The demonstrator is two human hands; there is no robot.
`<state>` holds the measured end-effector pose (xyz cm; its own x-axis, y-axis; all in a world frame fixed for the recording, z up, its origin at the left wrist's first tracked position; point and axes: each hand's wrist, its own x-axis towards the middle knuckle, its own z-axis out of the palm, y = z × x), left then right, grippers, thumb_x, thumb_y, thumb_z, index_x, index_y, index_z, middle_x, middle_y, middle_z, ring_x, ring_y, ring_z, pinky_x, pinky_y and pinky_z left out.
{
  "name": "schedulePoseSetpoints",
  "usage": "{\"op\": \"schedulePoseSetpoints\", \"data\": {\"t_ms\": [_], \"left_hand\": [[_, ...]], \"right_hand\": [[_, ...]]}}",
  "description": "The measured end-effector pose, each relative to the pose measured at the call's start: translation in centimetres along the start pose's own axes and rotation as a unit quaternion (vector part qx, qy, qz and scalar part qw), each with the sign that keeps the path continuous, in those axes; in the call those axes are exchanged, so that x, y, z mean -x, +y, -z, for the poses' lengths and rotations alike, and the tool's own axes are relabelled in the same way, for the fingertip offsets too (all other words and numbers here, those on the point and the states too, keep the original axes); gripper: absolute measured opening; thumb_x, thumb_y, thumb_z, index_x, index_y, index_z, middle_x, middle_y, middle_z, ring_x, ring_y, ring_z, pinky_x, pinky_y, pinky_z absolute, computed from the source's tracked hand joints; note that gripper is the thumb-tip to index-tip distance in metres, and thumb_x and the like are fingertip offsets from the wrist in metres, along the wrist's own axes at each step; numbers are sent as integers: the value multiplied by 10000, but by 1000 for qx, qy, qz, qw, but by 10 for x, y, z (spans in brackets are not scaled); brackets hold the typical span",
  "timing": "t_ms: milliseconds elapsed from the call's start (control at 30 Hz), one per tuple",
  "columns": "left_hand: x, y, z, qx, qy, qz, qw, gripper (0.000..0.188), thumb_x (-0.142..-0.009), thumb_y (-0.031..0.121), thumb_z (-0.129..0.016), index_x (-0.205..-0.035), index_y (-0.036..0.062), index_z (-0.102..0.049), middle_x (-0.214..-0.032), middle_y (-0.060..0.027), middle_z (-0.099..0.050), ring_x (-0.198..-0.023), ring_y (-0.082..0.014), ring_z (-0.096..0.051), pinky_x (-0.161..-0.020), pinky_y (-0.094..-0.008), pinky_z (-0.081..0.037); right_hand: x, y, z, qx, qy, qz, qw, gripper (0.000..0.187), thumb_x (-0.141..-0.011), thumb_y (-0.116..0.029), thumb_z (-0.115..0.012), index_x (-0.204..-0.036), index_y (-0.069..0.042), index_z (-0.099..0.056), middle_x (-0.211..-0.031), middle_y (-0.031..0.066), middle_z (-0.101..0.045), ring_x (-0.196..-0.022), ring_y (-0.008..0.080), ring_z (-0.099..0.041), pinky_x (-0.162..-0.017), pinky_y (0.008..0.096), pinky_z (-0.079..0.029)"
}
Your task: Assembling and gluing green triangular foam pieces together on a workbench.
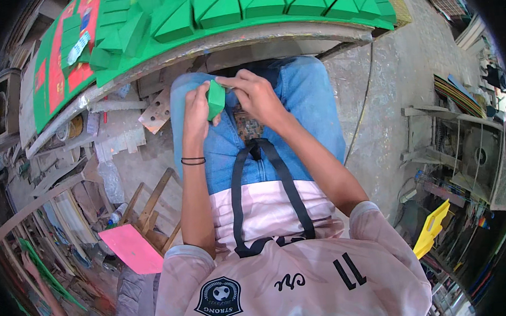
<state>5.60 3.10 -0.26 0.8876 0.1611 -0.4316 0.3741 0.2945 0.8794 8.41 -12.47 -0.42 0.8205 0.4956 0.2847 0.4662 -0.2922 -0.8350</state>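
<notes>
Over my lap, my left hand [195, 112] grips a small green block [216, 100] with flat, angled faces, its thumb along the near side. Close by on the right, my right hand [255, 97] has its fingers drawn together, the fingertips reaching the block's upper edge. Whatever lies between those fingers is too small to make out. Beyond both hands, many green wedge- and pyramid-shaped pieces [264, 2] stand in rows on a work table [223, 48].
A red-and-green panel [56, 71] covers the table's left part. At lower left are a pink board [132, 249] on a wooden stool frame [152, 207] and another person's arm [50, 292]. A yellow panel [432, 228] and cluttered shelves [453, 117] stand right. A cable [361, 108] crosses the floor.
</notes>
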Motion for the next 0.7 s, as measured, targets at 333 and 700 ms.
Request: {"op": "schedulePoseSetpoints", "data": {"t_ms": [333,700], "left_hand": [[0,4,-3,-49,-3,7,999,396,-958,311,-404,-750,4,-542,-537,-90,-507,-361,-173,-459,-332,-302,-356],[1,3,-2,0,22,29,999,382,-958,302,-418,-741,15,-545,-539,-89,-508,-363,-167,-464,-322,-293,-346]], "right_hand": [[-4,-13,5,-2,-19,11,1000,373,-770,53,-558,-1109,-77,-643,-923,201,-577,-802,392,-606,-690,430,-501],[-1,-11,2,-66,22,62,996,321,-793,36,-520,-1075,-46,-650,-786,184,-523,-713,367,-577,-625,427,-468]]}}
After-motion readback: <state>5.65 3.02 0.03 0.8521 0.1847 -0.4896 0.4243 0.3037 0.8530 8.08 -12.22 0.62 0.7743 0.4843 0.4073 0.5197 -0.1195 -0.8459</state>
